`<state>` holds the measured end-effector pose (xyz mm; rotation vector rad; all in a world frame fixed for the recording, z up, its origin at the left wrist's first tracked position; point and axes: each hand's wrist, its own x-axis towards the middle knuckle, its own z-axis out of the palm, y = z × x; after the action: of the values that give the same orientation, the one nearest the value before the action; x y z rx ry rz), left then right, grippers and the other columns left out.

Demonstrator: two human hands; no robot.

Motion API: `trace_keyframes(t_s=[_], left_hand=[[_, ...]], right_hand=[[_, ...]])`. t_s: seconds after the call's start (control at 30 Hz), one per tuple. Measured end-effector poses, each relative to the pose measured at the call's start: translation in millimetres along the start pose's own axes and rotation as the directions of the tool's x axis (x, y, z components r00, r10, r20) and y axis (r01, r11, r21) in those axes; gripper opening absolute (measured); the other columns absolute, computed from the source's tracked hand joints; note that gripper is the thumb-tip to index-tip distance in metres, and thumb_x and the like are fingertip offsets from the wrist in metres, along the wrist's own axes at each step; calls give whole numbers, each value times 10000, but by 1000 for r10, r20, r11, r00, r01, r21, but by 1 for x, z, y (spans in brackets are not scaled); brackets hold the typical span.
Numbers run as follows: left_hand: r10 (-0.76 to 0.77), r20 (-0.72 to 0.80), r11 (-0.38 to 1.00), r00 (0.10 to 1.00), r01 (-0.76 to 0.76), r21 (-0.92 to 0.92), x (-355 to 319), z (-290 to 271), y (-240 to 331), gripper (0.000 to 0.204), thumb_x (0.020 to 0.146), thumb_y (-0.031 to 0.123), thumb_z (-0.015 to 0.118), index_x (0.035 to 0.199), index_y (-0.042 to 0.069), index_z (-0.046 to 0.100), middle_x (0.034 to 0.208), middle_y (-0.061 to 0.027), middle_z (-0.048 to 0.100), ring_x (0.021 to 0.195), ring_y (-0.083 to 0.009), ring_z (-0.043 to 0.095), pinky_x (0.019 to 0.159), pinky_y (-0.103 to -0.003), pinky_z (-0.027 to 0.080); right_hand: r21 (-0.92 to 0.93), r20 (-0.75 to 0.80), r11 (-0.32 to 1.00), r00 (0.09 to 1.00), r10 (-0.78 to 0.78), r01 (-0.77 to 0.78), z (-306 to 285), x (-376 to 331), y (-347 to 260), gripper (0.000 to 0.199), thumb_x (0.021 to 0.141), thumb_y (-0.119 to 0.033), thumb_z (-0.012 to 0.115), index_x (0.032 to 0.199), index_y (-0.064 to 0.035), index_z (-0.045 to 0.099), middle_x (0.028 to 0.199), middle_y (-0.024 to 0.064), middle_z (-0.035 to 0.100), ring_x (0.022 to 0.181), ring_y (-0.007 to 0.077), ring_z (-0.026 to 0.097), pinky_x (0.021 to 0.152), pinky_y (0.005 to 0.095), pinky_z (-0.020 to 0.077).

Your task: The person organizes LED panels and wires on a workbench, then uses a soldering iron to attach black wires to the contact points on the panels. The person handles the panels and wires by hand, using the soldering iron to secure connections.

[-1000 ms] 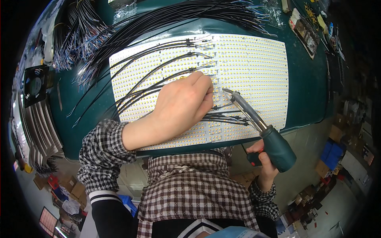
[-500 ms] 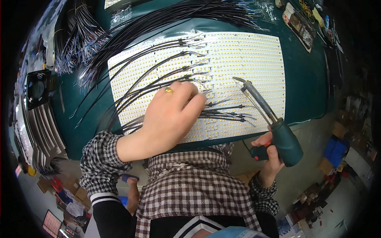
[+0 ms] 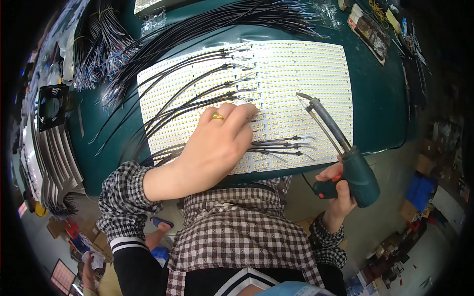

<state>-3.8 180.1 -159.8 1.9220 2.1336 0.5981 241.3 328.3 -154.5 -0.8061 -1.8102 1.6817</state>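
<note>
A white LED board (image 3: pixel 316 64) with rows of small yellow chips lies on the green table. My left hand (image 3: pixel 219 133) rests over its middle, fingers curled and pinched near the central seam; what they pinch is hidden beneath them. Black cables (image 3: pixel 190 76) with stripped ends lie across the board's left half, their tips along the seam. Several more black cables (image 3: pixel 276 144) lie below the fingers. In my right hand (image 3: pixel 340 195), at the board's lower right, is a green pistol-grip soldering gun (image 3: pixel 363 177). Its tip (image 3: pixel 302 95) points up-left over the board's right half.
Behind the board stretches a thick bundle of black cables (image 3: pixel 217 22). More tied wires (image 3: pixel 103 44) lie at the far left, above a black fan (image 3: pixel 52 107) and stacked strips (image 3: pixel 54 163). A grimy box (image 3: pixel 370 32) sits at the far right.
My left fingertips have shifted slightly up along the seam, and the cables below them lie a little differently. The soldering gun has moved slightly right. Another person's arm appears at lower left.
</note>
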Motion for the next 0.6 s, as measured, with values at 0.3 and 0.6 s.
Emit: trace_keyframes(t_s=[0.3,0.6], left_hand=[[-191,-70,981,979,190,-33,2,0,4,157,752,61,682,857,56,564,945,-98,517,849,-280,511,716,-387,407],[-154,-204,978,967,119,-172,11,4,5,159,779,44,661,884,33,541,841,-106,533,754,-292,541,636,-393,426]], right_hand=[[6,17,1000,1000,-17,17,-3,2,4,569,896,-286,592,1213,167,459,847,150,603,724,227,618,623,334,573],[42,27,999,1000,-13,12,-10,-7,7,561,903,-261,572,1238,169,438,888,160,596,773,235,614,643,338,577]])
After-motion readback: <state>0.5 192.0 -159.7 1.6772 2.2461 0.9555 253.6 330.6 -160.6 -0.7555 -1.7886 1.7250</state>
